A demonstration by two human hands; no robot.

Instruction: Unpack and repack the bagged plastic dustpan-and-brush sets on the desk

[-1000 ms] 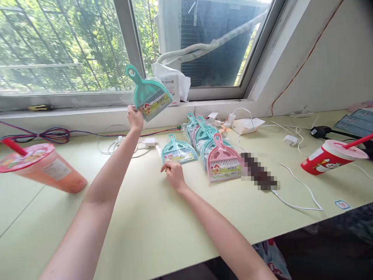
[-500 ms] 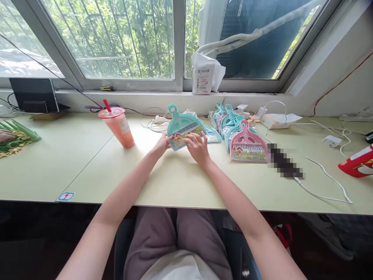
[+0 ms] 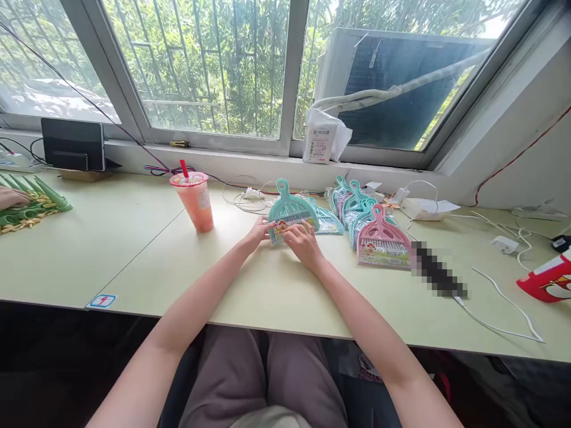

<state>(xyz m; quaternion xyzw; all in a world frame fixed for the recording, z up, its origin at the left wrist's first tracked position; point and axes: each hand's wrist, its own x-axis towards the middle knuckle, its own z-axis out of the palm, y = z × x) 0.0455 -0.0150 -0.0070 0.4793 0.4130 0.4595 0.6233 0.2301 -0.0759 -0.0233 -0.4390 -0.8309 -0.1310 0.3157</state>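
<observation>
A teal mini dustpan and brush set (image 3: 289, 205), with a printed label, stands tilted on the table in front of me. My left hand (image 3: 259, 233) grips its lower left edge between thumb and fingers. Across the lower front of the set, my right hand (image 3: 304, 242) rests with bent fingers on the label; its thumb is partly hidden. Just behind lies another teal set (image 3: 329, 221). To the right, several wrapped teal sets (image 3: 354, 199) lean together, with a pink dustpan set (image 3: 383, 241) at their front.
A lidded cup of pink drink (image 3: 196, 205) stands left of my hands. At the far left, another person's hand (image 3: 11, 198) touches green and yellow material (image 3: 33, 205). A tablet (image 3: 74, 144), a pixelated object (image 3: 437, 270), a white cable (image 3: 499, 327) and a red packet (image 3: 546, 278) lie around.
My head view has tilted up and shifted, so things sit lower in the picture. The teal set is now more upright, and both hands remain on it.
</observation>
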